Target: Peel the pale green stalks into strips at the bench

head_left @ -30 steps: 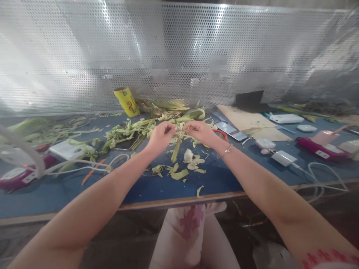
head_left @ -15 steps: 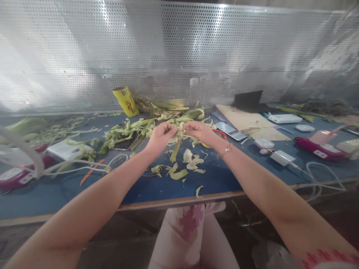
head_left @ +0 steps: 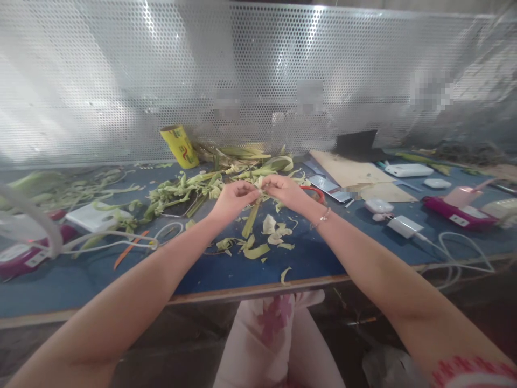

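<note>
Over the middle of the blue table, my left hand and my right hand meet fingertip to fingertip. Both are closed in a pinch on a small pale green plant piece, mostly covered by the fingers. A flat green stalk shows just below it; whether it is joined to the piece I cannot tell. Pale curled petals or leaf bits and green scraps lie nearer the table edge. Beside my left hand is a heap of shredded green leaves. Behind my right wrist a red loop handle peeks out.
A yellow printed tube stands tilted at the back, before a perforated metal panel. To the right are a phone, cardboard sheets, white chargers and a purple power strip. White cables run across the left.
My two hands have come together, fingertips now touching where a gap was. The right hand moved left, and the left hand slightly right. The scraps lie as before.
</note>
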`<state>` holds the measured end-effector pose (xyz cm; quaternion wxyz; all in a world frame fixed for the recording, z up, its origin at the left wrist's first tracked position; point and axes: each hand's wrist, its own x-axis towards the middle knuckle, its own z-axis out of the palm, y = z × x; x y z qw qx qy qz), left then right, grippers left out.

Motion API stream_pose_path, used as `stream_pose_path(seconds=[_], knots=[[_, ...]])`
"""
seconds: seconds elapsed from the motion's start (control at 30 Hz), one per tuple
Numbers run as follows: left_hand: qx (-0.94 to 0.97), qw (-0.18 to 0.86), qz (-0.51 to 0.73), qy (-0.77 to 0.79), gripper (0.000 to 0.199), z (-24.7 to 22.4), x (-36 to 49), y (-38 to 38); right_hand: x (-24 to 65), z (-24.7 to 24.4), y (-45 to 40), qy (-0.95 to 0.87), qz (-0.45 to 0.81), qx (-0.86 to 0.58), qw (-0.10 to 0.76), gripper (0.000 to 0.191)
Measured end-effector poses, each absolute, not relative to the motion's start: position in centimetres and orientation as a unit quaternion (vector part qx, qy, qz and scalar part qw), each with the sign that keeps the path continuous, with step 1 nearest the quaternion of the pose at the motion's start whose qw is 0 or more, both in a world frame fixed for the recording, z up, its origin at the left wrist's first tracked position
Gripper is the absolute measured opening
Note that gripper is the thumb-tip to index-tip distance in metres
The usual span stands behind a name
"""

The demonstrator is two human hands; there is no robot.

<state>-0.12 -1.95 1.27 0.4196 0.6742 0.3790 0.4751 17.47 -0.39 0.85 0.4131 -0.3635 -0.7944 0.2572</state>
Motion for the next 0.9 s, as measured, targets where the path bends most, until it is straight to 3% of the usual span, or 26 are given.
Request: stream_pose_path(seconds=[0.3, 0.53, 0.9], knots=[[0.659, 0.427, 0.483, 0.386, 0.024, 1.2, -0.1, -1.9, 17.4, 0.7, -0.3, -0.795, 0.253, -0.369, 0.410, 0.011], [0.586, 0.531, 0.490, 0.367, 0.024, 1.6, -0.2, -1.8, 17.3, 1.1, -0.8, -0.791, 0.266, -0.380, 0.399, 0.010], [0.582, 0.503, 0.519, 0.374, 0.027, 1.4, -0.2, -1.3, 17.2, 1.1, -1.5, -0.777, 0.279, -0.354, 0.440, 0.011]])
